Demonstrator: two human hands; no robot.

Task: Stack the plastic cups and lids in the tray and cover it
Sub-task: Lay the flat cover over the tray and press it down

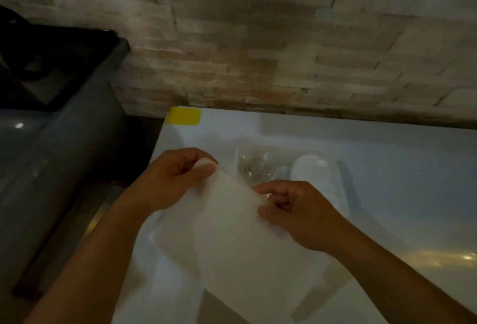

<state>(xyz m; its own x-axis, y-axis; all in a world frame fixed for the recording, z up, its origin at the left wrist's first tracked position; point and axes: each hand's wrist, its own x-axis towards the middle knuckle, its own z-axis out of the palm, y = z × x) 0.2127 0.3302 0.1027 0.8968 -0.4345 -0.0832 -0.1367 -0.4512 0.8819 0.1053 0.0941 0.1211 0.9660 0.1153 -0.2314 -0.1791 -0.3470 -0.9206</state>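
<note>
Both hands pinch the white cover sheet's far edge: left hand (178,176), right hand (291,210), sheet (232,233) held just before the tray (343,189), likely to cover the stacked cups (254,167) and lids (309,169) inside.

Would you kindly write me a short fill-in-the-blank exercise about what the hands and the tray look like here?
1. Both hands hold a translucent white ____ above the near part of the tray.
2. The left hand grips the sheet's far ____ corner.
3. The clear cups lie ____ of the white lids in the tray.
4. The sticker at the table's far left corner is ____.

Missing words: sheet; left; left; yellow
</note>
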